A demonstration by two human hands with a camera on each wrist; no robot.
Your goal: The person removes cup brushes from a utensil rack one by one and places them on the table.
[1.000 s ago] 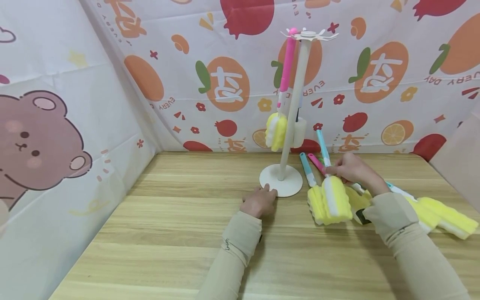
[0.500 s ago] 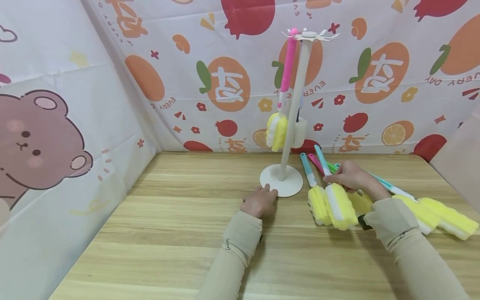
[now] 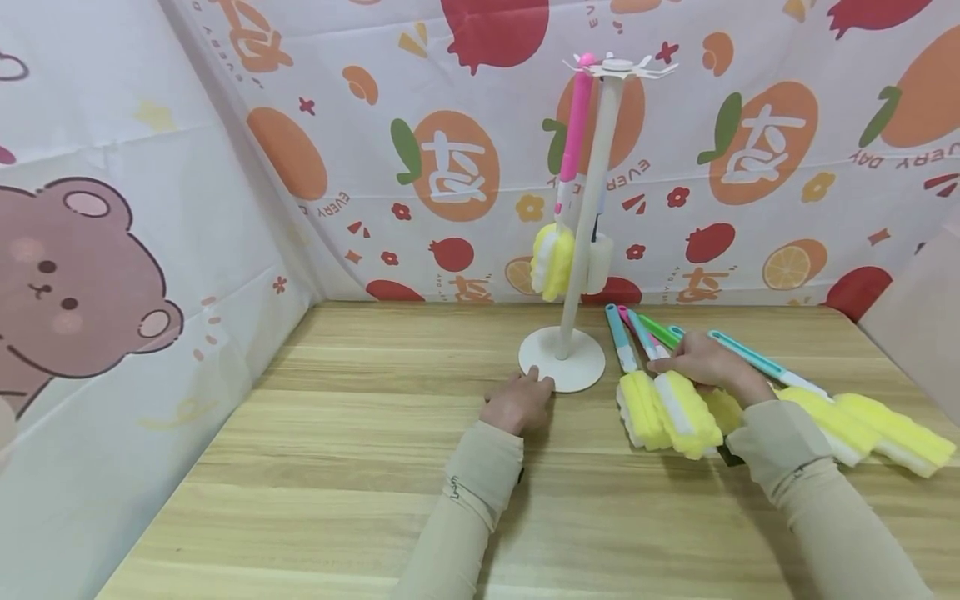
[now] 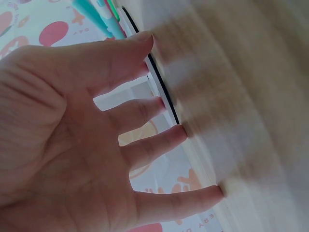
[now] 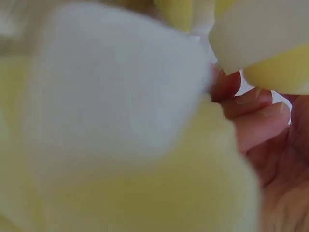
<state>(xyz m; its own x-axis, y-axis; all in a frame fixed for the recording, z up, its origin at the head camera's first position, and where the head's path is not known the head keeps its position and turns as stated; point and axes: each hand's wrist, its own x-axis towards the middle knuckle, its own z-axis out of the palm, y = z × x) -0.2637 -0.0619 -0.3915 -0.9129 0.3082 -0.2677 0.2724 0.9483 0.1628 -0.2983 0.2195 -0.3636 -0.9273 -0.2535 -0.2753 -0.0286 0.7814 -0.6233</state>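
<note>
My left hand rests at the front of the round white base of a hanging stand. In the left wrist view its fingers are spread, fingertips at the base's dark rim and the wood. To the right, my right hand pinches a sponge bottle brush with a light blue handle, just below that handle. Its yellow-and-white head lies against another sponge brush on its left. Blurred sponge heads fill much of the right wrist view, beside my curled fingers.
A pink-handled sponge brush and a white-headed brush hang from the stand. More yellow sponge brushes lie on the wooden table at the right. A green handle shows behind my right hand. Printed cloth lines the back.
The brush in my right hand has come down, its handle sinking toward the table and its sponge head shifting slightly right. My left hand has stayed on the base.
</note>
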